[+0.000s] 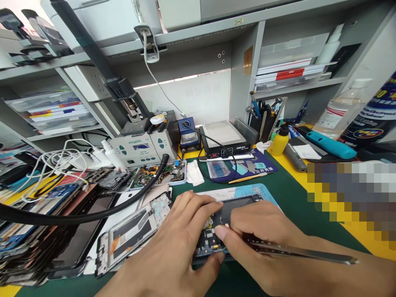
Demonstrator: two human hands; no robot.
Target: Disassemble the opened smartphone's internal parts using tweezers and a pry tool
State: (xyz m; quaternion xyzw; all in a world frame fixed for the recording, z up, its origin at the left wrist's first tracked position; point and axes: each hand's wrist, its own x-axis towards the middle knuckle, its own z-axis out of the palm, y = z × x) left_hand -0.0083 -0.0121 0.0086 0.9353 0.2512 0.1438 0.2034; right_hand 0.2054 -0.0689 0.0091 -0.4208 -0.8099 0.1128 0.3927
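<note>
A: ok I'm squinting at this one, where's the phone sitting?

B: The opened phone (pixel 229 210) is lying lower centre in the frame, green mat (pixel 297 198) showing around it. A blue-and-white pad (pixel 247 191) is poking out past its far edge, and small circuit parts are peeking through the gap between the hands.

A: and the fingers?

B: On the right hand (pixel 266 235) they're gripping metal tweezers (pixel 309 254). The back end is pointing off to the lower right, but the tips are hiding behind the hand, so no clue what they're touching. The left hand (pixel 179 235) is resting across the phone's left end, fingers spreading over the top, thumb sitting by the lower edge. Can't tell if they're actually pinching it, tbh.

A: lol what's all that junk on the left?

B: A bare phone frame (pixel 133 235) is lying just left of the left hand, and a big heap of phones (pixel 55 214) is filling the lower left. A black hose (pixel 136 201) is running over the heap. Near the centre, a tray (pixel 186 171) is holding loose circuit boards.

A: right side?

B: A yellow bottle (pixel 278 142) is standing right of centre, and a chunky blue handle (pixel 332 144) is lying further right.
</note>
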